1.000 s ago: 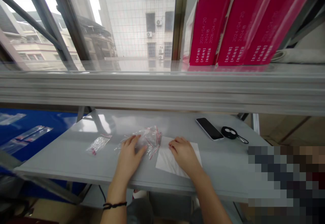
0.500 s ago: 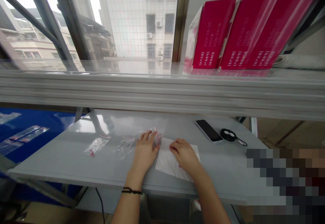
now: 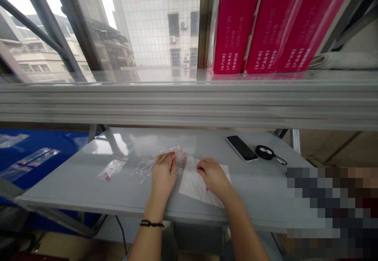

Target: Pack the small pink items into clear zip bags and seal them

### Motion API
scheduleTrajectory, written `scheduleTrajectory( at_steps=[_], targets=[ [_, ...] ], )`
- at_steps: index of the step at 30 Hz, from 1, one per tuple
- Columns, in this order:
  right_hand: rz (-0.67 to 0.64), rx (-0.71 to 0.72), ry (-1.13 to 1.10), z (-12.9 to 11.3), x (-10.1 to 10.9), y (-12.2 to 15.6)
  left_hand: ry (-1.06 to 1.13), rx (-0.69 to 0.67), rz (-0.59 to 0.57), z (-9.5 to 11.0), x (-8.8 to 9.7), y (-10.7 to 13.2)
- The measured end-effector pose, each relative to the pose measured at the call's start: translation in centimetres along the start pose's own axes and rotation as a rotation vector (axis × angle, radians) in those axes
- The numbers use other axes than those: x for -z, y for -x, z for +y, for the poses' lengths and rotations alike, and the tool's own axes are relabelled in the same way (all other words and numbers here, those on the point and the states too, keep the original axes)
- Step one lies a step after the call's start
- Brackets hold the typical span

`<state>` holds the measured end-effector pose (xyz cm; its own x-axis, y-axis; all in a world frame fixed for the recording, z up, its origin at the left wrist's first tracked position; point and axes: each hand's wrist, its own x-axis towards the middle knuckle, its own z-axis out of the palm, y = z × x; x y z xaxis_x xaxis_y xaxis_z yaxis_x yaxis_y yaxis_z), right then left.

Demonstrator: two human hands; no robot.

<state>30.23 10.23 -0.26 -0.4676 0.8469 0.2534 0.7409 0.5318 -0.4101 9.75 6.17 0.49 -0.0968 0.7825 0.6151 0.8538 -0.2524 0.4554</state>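
Note:
My left hand (image 3: 164, 173) is over a loose pile of clear zip bags (image 3: 180, 159) with red seal lines. Its thumb has drawn in beside the fingers, which close on a bag at the pile's top. A white paper sheet (image 3: 189, 186) lies to the right of the pile. On that sheet rests my right hand (image 3: 214, 176), thumb and fingertips pinched together; whatever is between them is hidden. A tiny red piece (image 3: 207, 189) shows on the paper beside the right hand. Further left, a filled zip bag (image 3: 113, 168) holds small pale and red pieces.
A phone (image 3: 242, 148) and a black round case with a carabiner (image 3: 265, 153) lie at the right. Pink boxes (image 3: 236, 32) stand on the shelf (image 3: 165, 103) above the table. Several packets (image 3: 38, 156) lie on a blue surface at left. The lower right is pixelated.
My left thumb has moved in toward its fingers, and the hand has shifted slightly left over the zip bags. My right hand keeps its pinch on the paper. The view has tilted a little.

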Motion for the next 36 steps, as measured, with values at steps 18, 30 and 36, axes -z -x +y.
scheduleTrajectory(
  at_steps=[18,30,36],
  targets=[
    [0.175,0.152,-0.629,-5.3,8.2,4.6,0.915,0.192,-0.273,4.4,2.9,3.2],
    [0.092,0.184,-0.626,-6.0,8.6,5.9,0.917,0.23,-0.439,6.4,2.4,3.7],
    [0.028,0.182,-0.582,-5.8,8.8,6.0,0.96,0.26,-0.492,6.2,2.3,3.8]
  ],
)
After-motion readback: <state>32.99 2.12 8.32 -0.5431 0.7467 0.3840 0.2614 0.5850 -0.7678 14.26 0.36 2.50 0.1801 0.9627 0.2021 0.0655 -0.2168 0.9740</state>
